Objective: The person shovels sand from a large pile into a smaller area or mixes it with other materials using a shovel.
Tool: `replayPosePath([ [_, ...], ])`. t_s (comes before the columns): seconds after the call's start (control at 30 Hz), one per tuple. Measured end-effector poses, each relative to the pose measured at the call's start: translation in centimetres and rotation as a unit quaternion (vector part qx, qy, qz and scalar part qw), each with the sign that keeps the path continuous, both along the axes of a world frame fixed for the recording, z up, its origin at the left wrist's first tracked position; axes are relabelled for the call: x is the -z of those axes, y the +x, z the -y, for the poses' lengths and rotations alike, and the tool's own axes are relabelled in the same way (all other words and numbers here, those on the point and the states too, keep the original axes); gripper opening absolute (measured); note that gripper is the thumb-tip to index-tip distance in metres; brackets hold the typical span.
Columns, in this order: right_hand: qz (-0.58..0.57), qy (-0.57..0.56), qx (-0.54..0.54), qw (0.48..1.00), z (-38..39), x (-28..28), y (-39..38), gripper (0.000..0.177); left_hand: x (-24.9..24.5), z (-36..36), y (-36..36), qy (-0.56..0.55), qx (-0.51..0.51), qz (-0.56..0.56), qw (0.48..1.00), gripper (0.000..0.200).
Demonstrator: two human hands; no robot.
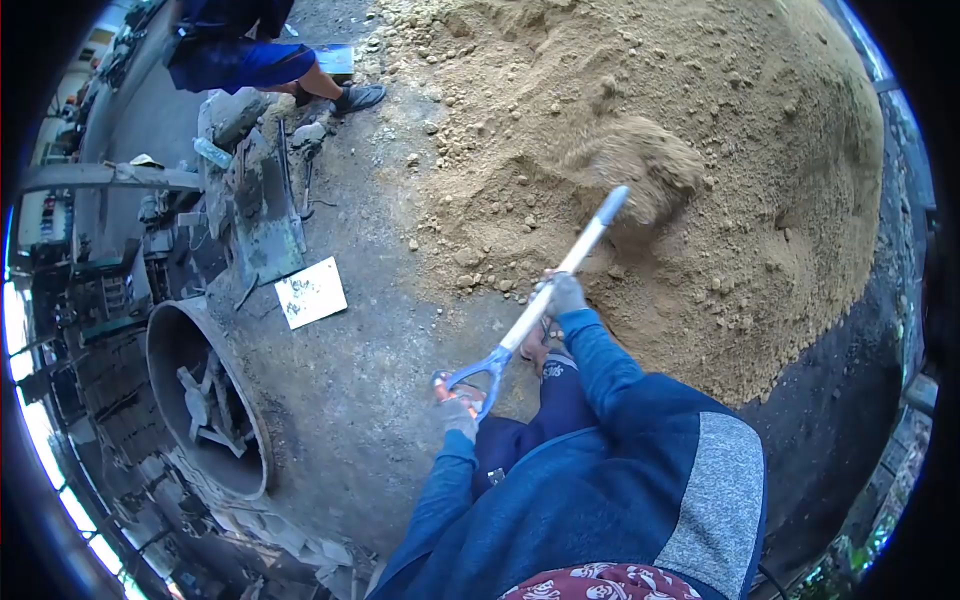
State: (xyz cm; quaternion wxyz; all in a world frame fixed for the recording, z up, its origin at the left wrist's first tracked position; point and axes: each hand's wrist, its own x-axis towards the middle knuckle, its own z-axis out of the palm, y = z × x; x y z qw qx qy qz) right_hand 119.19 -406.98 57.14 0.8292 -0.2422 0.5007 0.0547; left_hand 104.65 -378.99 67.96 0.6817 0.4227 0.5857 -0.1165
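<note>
At the edge of a soil heap (780, 150), we grip a shovel (582, 246) two-handed: our left hand (456, 408) wraps its blue end handle (496, 361), our right hand (566, 292) clasps the pale shaft (525, 322). It slants over the heap, where blurred soil (645, 160) seems to hide the blade.

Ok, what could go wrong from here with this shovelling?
Dirt could spill: the shovel has its blade end hidden in blurred, loose dirt.

Footing might slip: lumps lie scattered on the floor at the pile's edge, near the wearer's foot.

A wide throw to the left might scatter dirt toward the other person, who stands across the floor near the pile.
</note>
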Motion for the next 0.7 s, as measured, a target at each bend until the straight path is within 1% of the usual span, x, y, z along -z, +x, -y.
replayPosePath([
  [0.03,0.025,0.012,0.022,0.999,2.5,-1.3,0.0,0.002,-0.4,1.5,1.1,-0.006,0.012,0.03,0.999,0.039],
  [0.07,0.061,0.009,0.054,0.997,5.1,-3.6,0.3,0.006,-1.7,3.9,3.0,-0.011,0.022,0.059,0.998,0.038],
  [0.1,0.061,-0.03,0.07,0.995,8.2,-4.7,0.6,0.011,-2.7,6.4,4.4,0.003,0.083,0.079,0.993,0.033],
  [0.13,0.089,-0.049,0.084,0.991,11.2,-8.2,1.2,0.013,-4.0,8.7,6.3,0.002,0.169,0.152,0.974,0.028],
  [0.17,0.135,-0.132,0.068,0.98,14.7,-9.7,1.5,0.012,-7.1,11.0,8.6,0.05,0.313,0.274,0.908,0.026],
  [0.2,0.161,-0.154,0.106,0.969,16.0,-14.2,1.8,0.014,-11.2,12.6,10.8,0.173,0.443,0.406,0.78,0.026],
  [0.23,0.199,-0.209,0.087,0.954,17.2,-18.0,1.7,0.024,-16.1,14.0,12.6,0.227,0.488,0.491,0.685,0.029],
  [0.27,0.216,-0.176,0.103,0.955,18.5,-21.2,1.2,0.027,-21.2,15.7,14.0,0.093,0.488,0.504,0.707,0.031],
  [0.3,0.233,-0.142,0.118,0.955,19.1,-24.1,0.9,0.032,-24.6,16.3,14.2,0.111,0.474,0.616,0.619,0.035],
  [0.33,0.23,-0.146,0.101,0.957,18.8,-26.3,0.8,0.035,-27.2,15.7,14.2,0.101,0.433,0.702,0.556,0.036],
  [0.4,0.216,-0.145,0.075,0.963,17.1,-29.0,-0.3,0.041,-28.8,12.2,13.5,0.106,0.441,0.724,0.52,0.036],
  [0.43,0.219,-0.154,0.038,0.963,15.5,-28.8,-0.2,0.044,-29.0,10.0,12.9,0.104,0.451,0.731,0.501,0.037],
  [0.47,0.222,-0.134,0.018,0.966,13.9,-27.4,0.6,0.041,-27.4,7.1,12.3,0.118,0.478,0.693,0.526,0.033],
  [0.5,0.224,-0.112,-0.001,0.968,11.9,-24.9,1.3,0.039,-25.9,4.4,10.8,0.02,0.484,0.559,0.673,0.028],
  [0.53,0.206,-0.118,0.006,0.971,8.4,-22.5,2.2,0.033,-22.5,1.1,10.4,0.008,0.496,0.428,0.756,0.025],
  [0.57,0.19,-0.123,0.011,0.974,4.7,-19.5,3.6,0.028,-14.7,-2.2,8.8,0.155,0.431,0.476,0.751,0.023],
  [0.6,0.189,-0.101,-0.006,0.977,2.0,-14.0,4.0,0.02,-12.0,-5.0,6.8,-0.089,0.218,0.286,0.929,0.022],
  [0.63,0.191,-0.035,-0.072,0.978,-1.3,-8.6,3.0,0.016,-3.5,-10.3,2.8,-0.207,0.09,0.228,0.947,0.03],
  [0.67,0.12,0.015,-0.082,0.989,-7.1,-5.7,1.6,0.015,-3.5,-12.2,-0.7,-0.159,0.021,0.15,0.975,0.036],
  [0.7,0.027,-0.091,-0.137,0.986,-13.6,-3.6,-0.6,0.009,-3.5,-14.2,-4.1,-0.103,-0.055,0.071,0.991,0.043],
])
